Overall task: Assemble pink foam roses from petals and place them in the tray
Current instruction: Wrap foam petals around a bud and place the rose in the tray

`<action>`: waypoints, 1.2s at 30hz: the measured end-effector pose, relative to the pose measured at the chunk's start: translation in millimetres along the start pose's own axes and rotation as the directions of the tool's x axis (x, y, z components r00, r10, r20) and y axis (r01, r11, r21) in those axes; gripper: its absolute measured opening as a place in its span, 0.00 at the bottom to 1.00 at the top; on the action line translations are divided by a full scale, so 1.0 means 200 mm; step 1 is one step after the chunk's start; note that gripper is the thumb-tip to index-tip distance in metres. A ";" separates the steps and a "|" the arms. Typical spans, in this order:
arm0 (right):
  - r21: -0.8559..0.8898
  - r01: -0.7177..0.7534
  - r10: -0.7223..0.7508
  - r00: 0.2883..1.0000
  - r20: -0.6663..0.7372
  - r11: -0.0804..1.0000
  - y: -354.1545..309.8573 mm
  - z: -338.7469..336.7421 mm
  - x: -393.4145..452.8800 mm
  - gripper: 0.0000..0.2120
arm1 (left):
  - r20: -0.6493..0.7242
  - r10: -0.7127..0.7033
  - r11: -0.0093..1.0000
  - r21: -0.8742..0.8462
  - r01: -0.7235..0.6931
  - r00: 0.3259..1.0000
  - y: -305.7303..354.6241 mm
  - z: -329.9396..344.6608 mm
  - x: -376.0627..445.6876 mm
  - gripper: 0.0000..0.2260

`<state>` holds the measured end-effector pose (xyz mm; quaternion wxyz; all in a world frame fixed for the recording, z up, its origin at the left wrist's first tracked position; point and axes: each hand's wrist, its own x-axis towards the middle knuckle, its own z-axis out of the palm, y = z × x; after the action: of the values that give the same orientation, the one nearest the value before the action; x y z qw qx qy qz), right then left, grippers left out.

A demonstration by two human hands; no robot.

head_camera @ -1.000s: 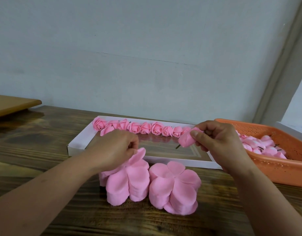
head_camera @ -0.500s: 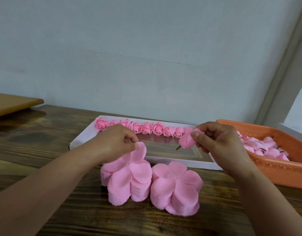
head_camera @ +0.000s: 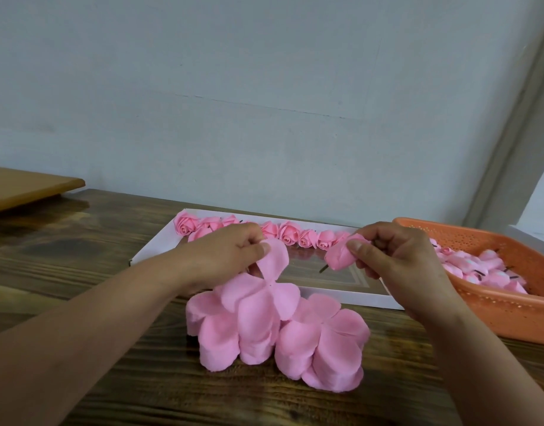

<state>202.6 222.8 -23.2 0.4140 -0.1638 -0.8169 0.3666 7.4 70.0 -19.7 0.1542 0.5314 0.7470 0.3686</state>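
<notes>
Roses lined up, petal sheet lifted

Roses [head_camera: 290, 236] line the far edge of the white tray [head_camera: 148, 252] at frame centre. Orange basket [head_camera: 507, 312] sits right. Two petal stacks [head_camera: 323, 342] stand lower centre. Left hand [head_camera: 224, 256] pinches a petal sheet [head_camera: 264, 290]; right hand [head_camera: 399, 259] grips a bud [head_camera: 340, 258].

Dark wooden table [head_camera: 80, 302] carrying it all: the white tray [head_camera: 154, 250] sits at the back by the wall. Just in front of the tray, two petal stacks [head_camera: 323, 342] side by side. Right of the tray, touching it, an orange basket [head_camera: 507, 312]. Far left of the tray, a tan board [head_camera: 25, 189].
</notes>
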 end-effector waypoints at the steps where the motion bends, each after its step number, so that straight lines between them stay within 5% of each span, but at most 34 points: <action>1: -0.001 0.002 -0.002 1.000 -0.002 1.000 0.00 0.00 0.00 0.08 | -0.004 -0.029 0.998 -0.061 0.029 1.000 0.00 0.00 0.00 0.11; 9: 0.143 0.052 -0.047 0.998 -0.035 0.988 -0.02 0.00 0.00 0.09 | -0.055 -0.275 0.785 -0.590 0.192 0.960 0.01 0.05 -0.01 0.09; 13: 0.267 0.097 -0.089 0.995 -0.040 0.959 -0.07 0.03 -0.01 0.04 | 0.018 -0.394 0.489 -0.843 0.226 0.919 0.07 0.10 -0.02 0.07; 19: 0.255 0.115 -0.108 0.993 -0.039 0.960 -0.10 0.05 -0.02 0.05 | 0.136 -0.336 0.155 -0.968 0.197 0.932 0.16 0.21 -0.02 0.19; 24: 0.202 0.136 -0.132 0.991 -0.033 0.970 -0.10 0.04 -0.03 0.11 | 0.150 -0.310 0.079 -0.980 0.183 0.939 0.18 0.25 -0.03 0.11; 29: 0.134 0.128 -0.131 0.991 0.012 0.983 -0.11 0.05 -0.04 0.17 | 0.196 -0.209 0.039 -0.977 0.209 0.958 0.16 0.25 -0.04 0.17; 36: -0.085 0.188 -0.182 0.981 0.065 0.979 -0.14 0.09 -0.07 0.11 | 0.219 -0.178 -0.044 -0.976 0.215 0.959 0.13 0.27 -0.08 0.17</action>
<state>197.3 187.4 -16.2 0.4150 -0.0953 -0.8559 0.2934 65.8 81.7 -40.3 0.5451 0.1565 0.3288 0.7552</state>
